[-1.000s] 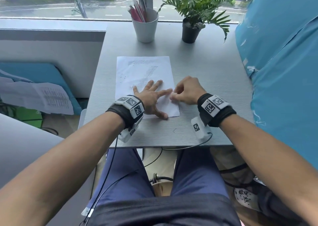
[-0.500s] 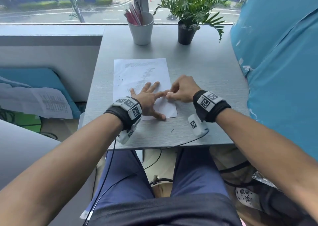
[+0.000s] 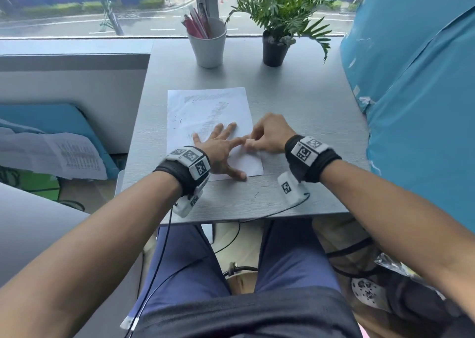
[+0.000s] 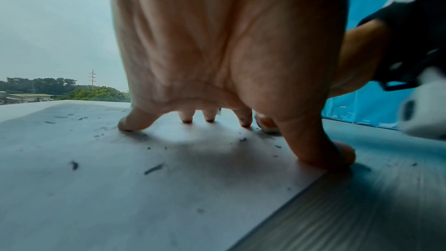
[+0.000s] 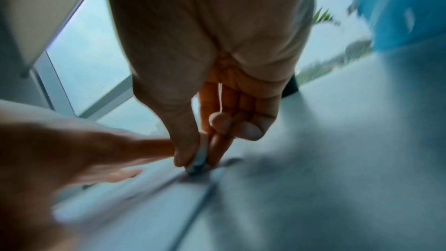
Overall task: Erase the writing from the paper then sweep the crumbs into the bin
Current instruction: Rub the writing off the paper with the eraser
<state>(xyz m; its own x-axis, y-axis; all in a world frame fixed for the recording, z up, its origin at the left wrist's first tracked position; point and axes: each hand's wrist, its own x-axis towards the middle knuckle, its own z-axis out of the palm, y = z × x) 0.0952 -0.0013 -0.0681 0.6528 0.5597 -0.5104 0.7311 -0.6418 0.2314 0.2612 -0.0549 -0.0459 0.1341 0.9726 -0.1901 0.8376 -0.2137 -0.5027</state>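
**Item: paper sheet under erasure, grey tabletop**

Paper (image 3: 209, 111): flat on tabletop (image 3: 295, 101), faint writing at far end. Left hand (image 3: 218, 150): grip apart, fingers splayed, pressing sheet. Right hand (image 3: 270, 136): grip clamped on eraser (image 5: 199, 161), tip at sheet's right edge. Crumbs (image 4: 153, 169): dark flecks scattered over paper. Cup of pens (image 3: 207, 44), potted plant (image 3: 276, 44): far edge.

A head camera looks down over the counter (image 3: 295, 101); both wrist cameras sit low, close behind the hands, sharing the paper (image 3: 205, 106).
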